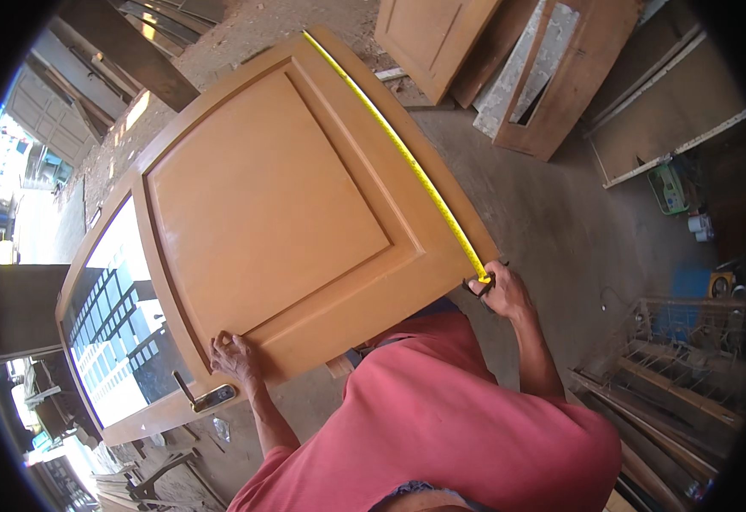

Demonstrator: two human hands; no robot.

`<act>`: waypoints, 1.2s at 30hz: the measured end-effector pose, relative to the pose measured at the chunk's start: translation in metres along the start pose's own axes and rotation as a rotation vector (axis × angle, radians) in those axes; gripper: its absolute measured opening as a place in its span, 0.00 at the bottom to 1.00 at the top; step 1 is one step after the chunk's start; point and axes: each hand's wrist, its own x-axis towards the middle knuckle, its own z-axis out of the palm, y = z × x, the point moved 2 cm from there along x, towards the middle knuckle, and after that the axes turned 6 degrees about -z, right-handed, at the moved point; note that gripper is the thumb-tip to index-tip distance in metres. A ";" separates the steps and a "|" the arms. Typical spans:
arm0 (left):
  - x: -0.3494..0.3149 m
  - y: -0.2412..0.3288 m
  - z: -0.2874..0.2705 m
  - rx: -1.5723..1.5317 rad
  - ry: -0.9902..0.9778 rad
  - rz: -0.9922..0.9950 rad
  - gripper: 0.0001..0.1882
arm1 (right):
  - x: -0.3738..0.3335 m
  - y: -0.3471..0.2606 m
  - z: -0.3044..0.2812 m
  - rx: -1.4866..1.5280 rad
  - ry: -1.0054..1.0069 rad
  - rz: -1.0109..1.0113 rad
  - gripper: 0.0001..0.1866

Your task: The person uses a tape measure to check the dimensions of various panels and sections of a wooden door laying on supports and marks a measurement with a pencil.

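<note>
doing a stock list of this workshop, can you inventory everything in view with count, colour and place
panelled flat wooden door: 1, tan, centre
rectangular glass pane: 1, pale and dark reflections, left part of the door
metal lever handle: 1, dark, on the door beside the pane
long thin measuring tape: 1, yellow, stretched along the door's right side
flat wooden panel: 1, tan, top, beyond the door
flat wooden boards: several, brown, upper right
metal wire rack: 1, grey-brown, lower right
hard floor: 1, grey, right of the door
edge clutter: too small to count
cloth shirt: 1, red, lower middle
left hand: 1, bare, on the door
right hand: 1, bare, at the tape's near end
</note>
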 end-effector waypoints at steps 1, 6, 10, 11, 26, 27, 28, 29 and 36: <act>0.001 0.001 0.001 0.000 -0.003 -0.007 0.18 | 0.001 0.003 0.001 -0.010 0.007 -0.009 0.25; -0.001 0.003 -0.002 -0.044 0.006 -0.009 0.19 | 0.002 0.000 -0.001 -0.038 0.010 -0.028 0.25; -0.002 0.005 -0.001 -0.036 0.005 -0.023 0.19 | 0.006 0.000 -0.004 -0.032 -0.030 -0.032 0.25; -0.002 0.008 -0.002 -0.033 0.007 -0.036 0.18 | 0.007 -0.001 -0.005 -0.034 -0.037 -0.029 0.25; -0.029 0.204 0.044 0.078 -0.439 0.642 0.56 | -0.010 0.001 -0.004 -0.004 -0.035 -0.073 0.27; -0.030 0.216 0.042 0.075 -0.456 0.700 0.57 | -0.013 0.003 -0.002 -0.016 -0.029 -0.066 0.26; -0.029 0.226 0.043 0.072 -0.474 0.758 0.59 | -0.017 0.006 -0.003 -0.005 -0.021 -0.050 0.26; -0.027 0.235 0.046 0.087 -0.455 0.815 0.62 | -0.021 0.008 -0.003 0.006 -0.012 -0.034 0.27; -0.026 0.243 0.046 0.012 -0.392 0.930 0.58 | -0.054 0.022 0.028 0.033 0.284 -0.015 0.27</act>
